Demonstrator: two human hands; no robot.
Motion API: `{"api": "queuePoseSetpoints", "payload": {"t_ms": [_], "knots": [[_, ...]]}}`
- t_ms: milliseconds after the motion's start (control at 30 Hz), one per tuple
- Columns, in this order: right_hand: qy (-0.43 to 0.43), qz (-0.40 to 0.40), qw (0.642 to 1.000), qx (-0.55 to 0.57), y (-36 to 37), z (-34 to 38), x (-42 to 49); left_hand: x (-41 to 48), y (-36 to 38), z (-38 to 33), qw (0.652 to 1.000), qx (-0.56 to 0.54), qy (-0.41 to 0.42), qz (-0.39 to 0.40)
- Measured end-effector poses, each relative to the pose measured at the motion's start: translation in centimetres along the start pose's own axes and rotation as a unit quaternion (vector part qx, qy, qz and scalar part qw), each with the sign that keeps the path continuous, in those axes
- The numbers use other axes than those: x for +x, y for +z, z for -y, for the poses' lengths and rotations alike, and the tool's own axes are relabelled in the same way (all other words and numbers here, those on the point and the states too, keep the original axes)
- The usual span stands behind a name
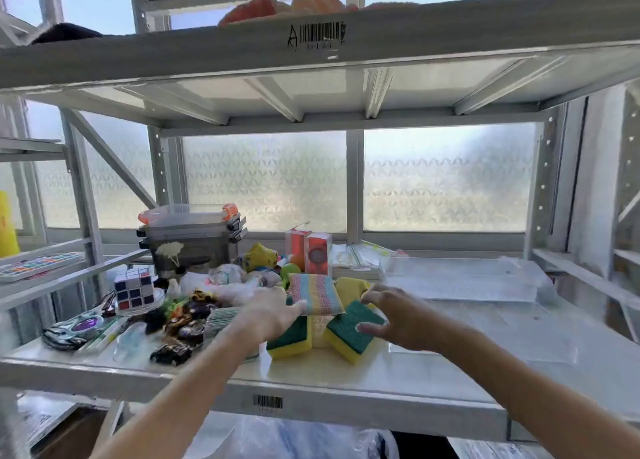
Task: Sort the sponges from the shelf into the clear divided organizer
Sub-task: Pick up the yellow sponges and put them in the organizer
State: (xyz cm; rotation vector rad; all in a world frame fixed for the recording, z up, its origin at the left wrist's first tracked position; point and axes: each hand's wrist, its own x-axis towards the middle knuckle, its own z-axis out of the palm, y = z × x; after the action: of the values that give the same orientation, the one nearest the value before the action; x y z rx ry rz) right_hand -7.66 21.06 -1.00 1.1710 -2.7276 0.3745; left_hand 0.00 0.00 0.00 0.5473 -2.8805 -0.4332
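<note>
A pile of sponges lies mid-shelf. On top rests a rainbow-striped sponge (pixel 316 293); below it sit two yellow sponges with green scouring tops, one on the left (pixel 289 341) and one on the right (pixel 351 332), and another yellow sponge (pixel 350 287) lies behind. My left hand (pixel 268 315) reaches in from the left, fingertips touching the striped sponge's lower left edge. Over the right green sponge hovers my right hand (pixel 398 315), fingers spread, holding nothing. The clear divided organizer (pixel 460 278) stands to the right on the shelf.
Left of the sponges lies clutter: a Rubik's cube (pixel 134 287), wrapped candies (pixel 183 323), stacked lidded containers (pixel 190 237), small boxes (pixel 313 252) and toys. The white shelf front edge (pixel 346 398) runs below. An upper shelf (pixel 318 46) hangs close overhead.
</note>
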Motion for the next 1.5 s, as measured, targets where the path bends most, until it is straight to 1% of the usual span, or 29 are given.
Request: {"api": "queuePoseSetpoints", "payload": {"t_ms": [33, 133, 167, 233, 267, 333, 367, 400, 433, 467, 567, 633, 733, 833, 933, 1033, 1100, 1133, 1200, 1300, 1367, 1433, 1500], "knots": [[0.01, 0.013, 1.0, 0.005, 1.0, 0.1, 0.7, 0.8, 0.3, -0.2, 1.0, -0.006, -0.005, 0.009], [0.039, 0.042, 0.998, -0.021, 2.8, 1.0, 1.5, 2.2, 0.9, -0.5, 0.999, -0.024, -0.039, -0.009], [0.046, 0.039, 0.998, -0.033, 3.5, 0.9, 1.9, 2.9, 1.2, -0.4, 0.999, -0.022, -0.046, -0.014], [0.054, 0.022, 0.996, -0.063, 4.1, 1.0, 2.1, 3.8, 1.5, -0.3, 0.998, -0.021, -0.052, -0.001], [0.053, 0.014, 0.995, -0.079, 4.1, 1.3, 1.9, 3.5, 1.3, -0.4, 0.998, -0.03, -0.043, 0.02], [0.049, 0.004, 0.993, -0.104, 4.7, 1.6, 1.9, 3.8, 1.0, -0.1, 0.994, -0.055, 0.0, 0.094], [0.045, -0.004, 0.993, -0.111, 4.8, 1.7, 1.9, 3.6, 0.7, 0.0, 0.989, -0.049, 0.026, 0.139], [0.044, -0.009, 0.993, -0.11, 4.7, 1.8, 1.8, 3.3, 0.3, 0.0, 0.983, -0.03, 0.034, 0.178], [0.042, -0.017, 0.994, -0.103, 4.7, 1.8, 1.8, 3.4, 0.3, 0.4, 0.98, -0.011, 0.033, 0.197], [0.042, -0.02, 0.995, -0.092, 4.5, 1.7, 1.7, 3.4, 0.7, 0.7, 0.98, 0.018, 0.03, 0.197], [0.032, -0.047, 0.997, -0.058, 3.8, 1.5, 1.6, 3.5, 2.3, 1.2, 0.985, 0.091, 0.059, 0.136], [0.018, -0.078, 0.996, -0.036, 3.0, 1.5, 1.5, 3.3, 2.5, 1.2, 0.986, 0.1, 0.085, 0.101], [0.002, -0.106, 0.994, -0.006, 1.0, 1.8, 0.9, 2.9, 0.5, 1.0, 0.988, 0.104, 0.108, 0.047], [-0.021, -0.1, 0.993, 0.059, -1.9, 1.3, 0.2, 2.7, -2.1, 0.3, 0.977, 0.167, 0.135, -0.005], [-0.007, -0.095, 0.982, 0.16, -5.8, -1.0, -0.4, 1.8, -5.6, -1.2, 0.962, 0.233, 0.139, -0.026], [0.038, -0.13, 0.955, 0.263, -9.8, -4.4, -1.4, 1.2, -10.3, -2.8, 0.964, 0.238, 0.113, -0.021], [0.072, -0.168, 0.945, 0.27, -11.5, -7.3, -2.0, 1.4, -13.2, -4.0, 0.968, 0.218, 0.111, -0.052], [0.086, -0.188, 0.944, 0.257, -12.0, -8.9, -2.2, 1.7, -14.1, -4.8, 0.972, 0.189, 0.119, -0.075], [0.113, -0.224, 0.942, 0.225, -12.7, -11.9, -2.4, 2.7, -14.4, -7.0, 0.975, 0.094, 0.171, -0.11], [0.154, -0.273, 0.923, 0.225, -13.0, -16.0, -2.0, 5.1, -11.0, -11.8, 0.961, -0.067, 0.248, -0.102], [0.173, -0.307, 0.905, 0.238, -12.9, -18.5, -1.3, 7.8, -7.7, -15.4, 0.949, -0.14, 0.264, -0.102], [0.171, -0.33, 0.894, 0.252, -12.7, -20.5, -0.5, 10.4, -4.7, -18.8, 0.94, -0.172, 0.268, -0.12], [0.162, -0.318, 0.893, 0.275, -12.3, -22.2, 0.3, 12.9, -2.1, -21.8, 0.943, -0.165, 0.265, -0.115]]}}
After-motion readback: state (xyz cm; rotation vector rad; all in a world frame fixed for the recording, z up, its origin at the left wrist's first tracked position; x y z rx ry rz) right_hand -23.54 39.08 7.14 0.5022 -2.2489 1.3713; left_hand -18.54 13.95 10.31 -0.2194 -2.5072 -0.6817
